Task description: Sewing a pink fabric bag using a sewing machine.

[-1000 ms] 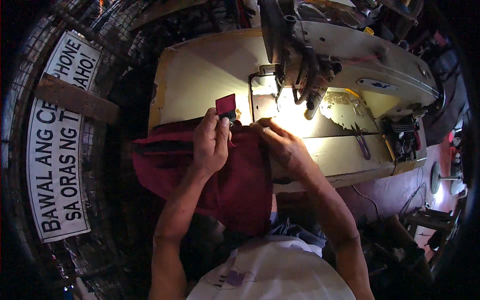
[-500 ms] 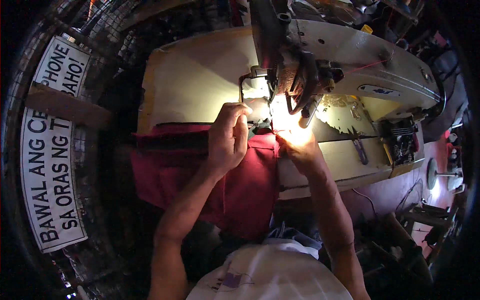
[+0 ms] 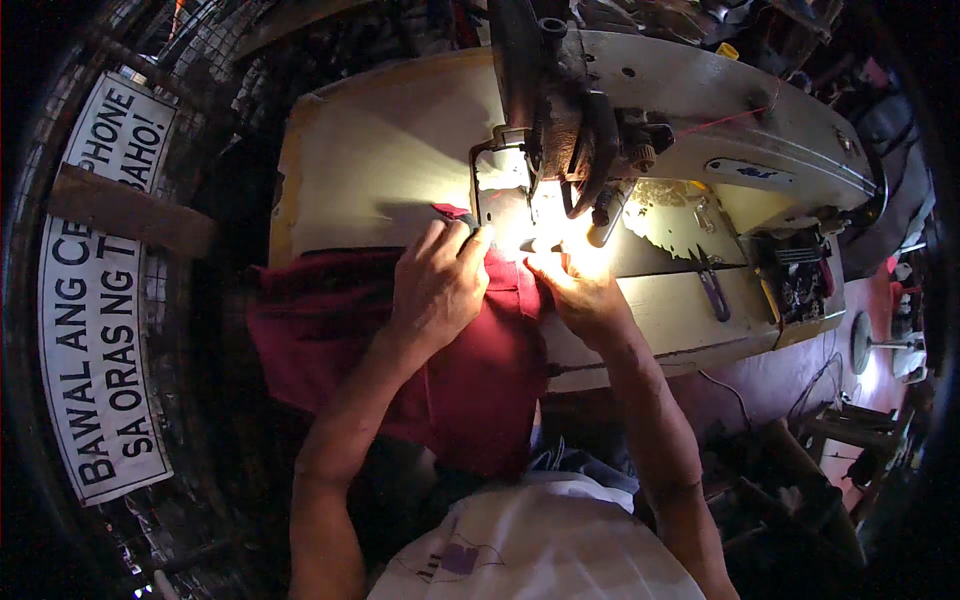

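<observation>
Maroon cloth (image 3: pixel 490 370) is draped over the near edge of the sewing table (image 3: pixel 370 130), its far edge brought close to the lit end of the sewing machine (image 3: pixel 690 95). Lining-up for stitching seems to be in hand; the next move would call for the edge to be kept flat and guided in. A red tab (image 3: pixel 452 211) appears pinched by the left hand (image 3: pixel 437 280); whether anything is gripped by the bent right hand (image 3: pixel 590 300) cannot be told for glare. Compared with one second ago, the tab is lowered toward the table.

Plain dark red cloth (image 3: pixel 480 380)
</observation>
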Tool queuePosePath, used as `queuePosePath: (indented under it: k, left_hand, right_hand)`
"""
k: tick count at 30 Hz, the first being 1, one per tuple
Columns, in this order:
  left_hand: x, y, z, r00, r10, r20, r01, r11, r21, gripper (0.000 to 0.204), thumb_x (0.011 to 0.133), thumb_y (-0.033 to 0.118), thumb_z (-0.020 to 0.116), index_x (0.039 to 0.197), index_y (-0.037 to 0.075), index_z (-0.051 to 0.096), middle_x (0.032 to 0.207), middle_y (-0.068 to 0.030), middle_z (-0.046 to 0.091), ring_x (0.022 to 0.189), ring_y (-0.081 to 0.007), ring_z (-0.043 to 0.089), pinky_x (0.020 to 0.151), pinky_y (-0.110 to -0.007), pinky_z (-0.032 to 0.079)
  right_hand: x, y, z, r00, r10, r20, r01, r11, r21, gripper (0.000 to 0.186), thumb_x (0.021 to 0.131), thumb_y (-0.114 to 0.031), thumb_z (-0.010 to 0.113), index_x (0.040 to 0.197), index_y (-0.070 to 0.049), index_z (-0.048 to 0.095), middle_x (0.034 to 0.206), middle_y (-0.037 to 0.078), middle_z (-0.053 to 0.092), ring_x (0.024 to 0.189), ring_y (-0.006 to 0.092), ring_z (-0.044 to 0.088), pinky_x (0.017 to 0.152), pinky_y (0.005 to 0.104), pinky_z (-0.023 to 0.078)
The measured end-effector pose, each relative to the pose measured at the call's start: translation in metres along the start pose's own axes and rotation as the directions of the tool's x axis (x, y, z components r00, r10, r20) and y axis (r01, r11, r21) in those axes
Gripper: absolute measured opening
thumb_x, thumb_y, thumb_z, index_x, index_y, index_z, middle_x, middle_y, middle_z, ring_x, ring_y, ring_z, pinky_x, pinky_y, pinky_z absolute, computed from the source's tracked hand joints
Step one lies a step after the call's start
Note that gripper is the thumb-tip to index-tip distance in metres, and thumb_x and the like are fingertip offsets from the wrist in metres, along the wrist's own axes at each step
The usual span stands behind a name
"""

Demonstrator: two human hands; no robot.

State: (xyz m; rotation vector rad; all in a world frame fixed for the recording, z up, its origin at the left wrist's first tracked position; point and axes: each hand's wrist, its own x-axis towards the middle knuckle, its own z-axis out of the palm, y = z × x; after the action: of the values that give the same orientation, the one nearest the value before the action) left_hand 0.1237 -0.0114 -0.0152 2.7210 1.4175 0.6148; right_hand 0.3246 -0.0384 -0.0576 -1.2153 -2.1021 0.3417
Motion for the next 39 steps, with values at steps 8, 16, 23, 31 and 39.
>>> queuePosePath:
  k: [8,16,23,31,39]
  left_hand:
    - [0.008,-0.002,0.0,0.989,0.119,-0.084,-0.124,0.991,-0.06,0.026,0.082,0.004,0.061,0.106,0.005,0.066,0.107,-0.019,0.056,0.103,-0.0357,0.054,0.091,-0.048,0.043]
    - [0.01,-0.023,0.008,0.99,0.079,0.114,-0.027,0.916,-0.4,0.016,0.093,0.01,0.056,0.102,0.0,0.064,0.094,-0.0199,0.062,0.091,-0.0376,0.06,0.083,-0.044,0.049]
    - [0.007,-0.028,0.024,0.988,0.106,0.108,-0.056,0.919,-0.389,0.012,0.092,0.011,0.054,0.098,0.002,0.06,0.086,-0.0173,0.058,0.082,-0.0359,0.059,0.077,-0.045,0.049]
    - [0.005,-0.022,0.02,0.992,0.092,0.089,-0.06,0.949,-0.309,0.009,0.091,0.008,0.054,0.096,0.001,0.058,0.087,-0.0182,0.059,0.083,-0.0391,0.059,0.075,-0.045,0.049]
    - [0.008,-0.021,0.013,0.986,-0.055,0.156,0.119,0.892,-0.436,0.017,0.098,0.013,0.05,0.1,-0.002,0.058,0.093,-0.0211,0.061,0.087,-0.0397,0.06,0.076,-0.044,0.049]
  right_hand:
    - [0.003,-0.011,0.01,0.953,0.291,-0.084,-0.235,0.885,0.401,0.01,0.092,-0.008,0.061,0.099,-0.002,0.066,0.088,0.015,0.065,0.083,0.0249,0.065,0.072,0.0358,0.05]
    - [-0.029,0.001,-0.037,0.787,0.615,-0.05,-0.539,0.723,0.432,0.021,0.096,-0.014,0.048,0.104,-0.001,0.062,0.068,0.008,0.059,0.058,0.0142,0.056,0.054,0.0313,0.045]
    - [-0.055,-0.013,-0.077,0.917,0.265,-0.296,-0.34,0.91,-0.238,0.02,0.093,-0.002,0.057,0.112,-0.003,0.062,0.091,0.013,0.062,0.081,0.0279,0.063,0.071,0.0383,0.051]
    - [-0.043,-0.092,0.002,0.895,0.426,-0.131,-0.388,0.89,0.239,0.033,0.088,-0.014,0.07,0.117,-0.004,0.055,0.098,0.017,0.063,0.081,0.0347,0.065,0.068,0.0408,0.053]
    - [-0.019,-0.09,0.008,0.736,0.676,-0.032,-0.549,0.624,0.556,0.033,0.089,-0.019,0.072,0.106,0.001,0.052,0.075,0.013,0.064,0.063,0.0278,0.063,0.059,0.0375,0.05]
